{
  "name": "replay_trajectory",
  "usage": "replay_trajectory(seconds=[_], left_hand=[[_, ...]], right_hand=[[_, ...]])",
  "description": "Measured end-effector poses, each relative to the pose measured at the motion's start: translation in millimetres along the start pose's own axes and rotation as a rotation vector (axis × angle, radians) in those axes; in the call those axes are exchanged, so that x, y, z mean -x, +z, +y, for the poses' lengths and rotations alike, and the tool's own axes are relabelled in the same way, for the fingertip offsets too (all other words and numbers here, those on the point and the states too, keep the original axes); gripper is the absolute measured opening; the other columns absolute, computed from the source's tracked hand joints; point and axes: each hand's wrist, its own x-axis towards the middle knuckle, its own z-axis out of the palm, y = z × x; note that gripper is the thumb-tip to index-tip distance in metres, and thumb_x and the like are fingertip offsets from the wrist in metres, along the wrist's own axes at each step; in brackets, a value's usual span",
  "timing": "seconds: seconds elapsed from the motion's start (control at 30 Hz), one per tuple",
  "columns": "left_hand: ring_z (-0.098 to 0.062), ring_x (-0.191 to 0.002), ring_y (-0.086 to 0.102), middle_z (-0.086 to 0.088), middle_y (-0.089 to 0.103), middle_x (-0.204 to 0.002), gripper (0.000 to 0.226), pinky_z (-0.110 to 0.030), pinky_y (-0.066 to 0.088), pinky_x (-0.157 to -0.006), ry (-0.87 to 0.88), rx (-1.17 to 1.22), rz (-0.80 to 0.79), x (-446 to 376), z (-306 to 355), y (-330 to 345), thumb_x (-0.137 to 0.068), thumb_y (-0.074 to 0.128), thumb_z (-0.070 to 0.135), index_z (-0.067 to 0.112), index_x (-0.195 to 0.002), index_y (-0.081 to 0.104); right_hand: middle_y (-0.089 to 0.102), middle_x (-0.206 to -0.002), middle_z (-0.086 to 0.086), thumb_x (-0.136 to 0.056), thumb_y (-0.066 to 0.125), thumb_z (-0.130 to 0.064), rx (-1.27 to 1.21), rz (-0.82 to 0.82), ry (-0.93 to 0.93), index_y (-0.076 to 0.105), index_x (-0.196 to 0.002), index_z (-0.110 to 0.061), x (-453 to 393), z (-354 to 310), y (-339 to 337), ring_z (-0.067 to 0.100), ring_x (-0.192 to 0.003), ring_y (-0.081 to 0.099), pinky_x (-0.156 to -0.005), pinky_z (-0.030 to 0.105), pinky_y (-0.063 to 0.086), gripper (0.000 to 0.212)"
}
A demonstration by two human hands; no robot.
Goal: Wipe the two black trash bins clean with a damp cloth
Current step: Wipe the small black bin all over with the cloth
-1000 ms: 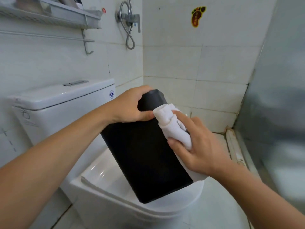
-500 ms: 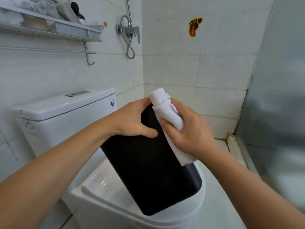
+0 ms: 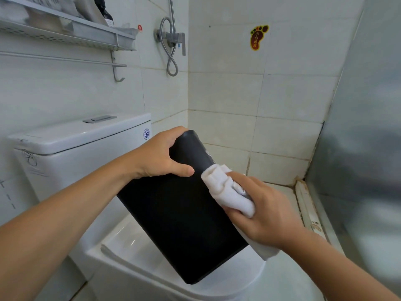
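One black trash bin (image 3: 182,216) in view, tilted, its lower end resting on the closed toilet lid (image 3: 236,281). My left hand (image 3: 158,158) grips its upper end, thumb across the near face, fingers curled over the top. My right hand (image 3: 263,211) clutches a bunched white cloth (image 3: 225,192), pressed against the bin's right edge. Cistern (image 3: 71,146) stands behind, to the left.

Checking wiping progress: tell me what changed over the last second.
The right hand, gripping the white cloth, swept up the bin's right edge to its top corner half a second ago, and has now slid back down. The left hand keeps gripping the upper end of the black trash bin, which stays tilted on the toilet lid.
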Motion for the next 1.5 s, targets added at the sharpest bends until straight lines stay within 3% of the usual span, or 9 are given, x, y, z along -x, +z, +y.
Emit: replay_trajectory(seconds=[0.1,0.23,0.3,0.43,0.63,0.97,1.2,1.37,1.5], left_hand=[[-0.014,-0.114,0.068,0.007,0.072,-0.118,0.064,-0.045,0.054,-0.104,0.023,0.002,-0.014,2,2,2,-0.071,0.095,0.013,0.024,-0.125,0.062],[0.022,-0.125,0.049,0.031,0.059,-0.131,0.078,-0.003,0.035,-0.103,0.077,-0.011,-0.022,5,8,7,-0.076,0.092,0.008,0.048,-0.128,0.051],[0.031,-0.122,0.042,0.038,0.051,-0.132,0.083,0.005,0.030,-0.097,0.098,-0.037,-0.009,7,10,5,-0.077,0.092,0.009,0.055,-0.126,0.044],[0.015,-0.126,0.052,0.027,0.061,-0.134,0.080,-0.002,0.037,-0.100,0.092,-0.034,-0.032,9,9,3,-0.075,0.093,0.014,0.045,-0.136,0.051],[-0.010,-0.109,0.069,0.007,0.072,-0.118,0.071,-0.043,0.058,-0.100,0.007,-0.019,-0.003,9,3,-4,-0.068,0.096,0.023,0.024,-0.129,0.060],[-0.010,-0.112,0.069,0.010,0.072,-0.118,0.068,-0.044,0.057,-0.102,0.026,0.024,-0.013,12,2,-2,-0.070,0.094,0.019,0.028,-0.128,0.060],[0.011,-0.130,0.052,0.028,0.060,-0.137,0.083,-0.012,0.041,-0.107,0.114,-0.099,-0.048,13,21,11,-0.076,0.092,0.024,0.048,-0.141,0.046],[0.005,-0.128,0.057,0.022,0.063,-0.138,0.085,-0.020,0.045,-0.110,0.109,-0.067,-0.078,13,22,9,-0.074,0.094,0.022,0.038,-0.145,0.050],[-0.003,-0.113,0.067,0.015,0.070,-0.122,0.071,-0.027,0.055,-0.100,0.061,-0.020,-0.063,12,14,0,-0.074,0.094,0.013,0.031,-0.132,0.058]], right_hand=[[0.063,-0.094,-0.013,-0.083,0.056,-0.058,-0.019,0.059,-0.012,0.052,-0.133,-0.045,-32,-15,0,0.014,-0.075,0.060,-0.061,0.038,0.053,0.052],[0.064,-0.090,-0.012,-0.085,0.054,-0.058,-0.109,0.143,0.014,0.054,-0.130,-0.043,-77,-31,-3,0.013,-0.077,0.061,-0.064,0.035,0.051,0.048],[0.065,-0.090,-0.012,-0.087,0.054,-0.059,-0.149,0.148,0.028,0.053,-0.132,-0.044,-88,-34,-4,0.012,-0.081,0.062,-0.068,0.035,0.052,0.047],[0.067,-0.093,-0.013,-0.093,0.065,-0.047,-0.218,0.106,0.032,0.057,-0.129,-0.042,-75,-29,-9,0.009,-0.085,0.063,-0.072,0.035,0.053,0.037],[0.068,-0.094,-0.014,-0.089,0.066,-0.041,-0.244,0.000,0.051,0.061,-0.122,-0.040,-4,7,-2,0.015,-0.082,0.066,-0.068,0.041,0.055,0.033],[0.066,-0.093,-0.019,-0.087,0.060,-0.052,-0.163,0.058,0.034,0.056,-0.125,-0.046,-31,-11,0,0.008,-0.081,0.063,-0.068,0.036,0.055,0.038],[0.069,-0.089,-0.016,-0.087,0.061,-0.052,-0.314,0.192,0.065,0.057,-0.127,-0.045,-86,-35,-15,0.007,-0.083,0.066,-0.071,0.033,0.054,0.041],[0.067,-0.087,-0.018,-0.088,0.064,-0.046,-0.389,0.178,0.088,0.059,-0.114,-0.044,-72,-31,-18,0.008,-0.080,0.065,-0.068,0.031,0.052,0.027],[0.068,-0.092,-0.015,-0.089,0.065,-0.044,-0.371,0.056,0.115,0.060,-0.111,-0.043,-29,-10,-8,0.012,-0.082,0.067,-0.071,0.041,0.056,0.023]])
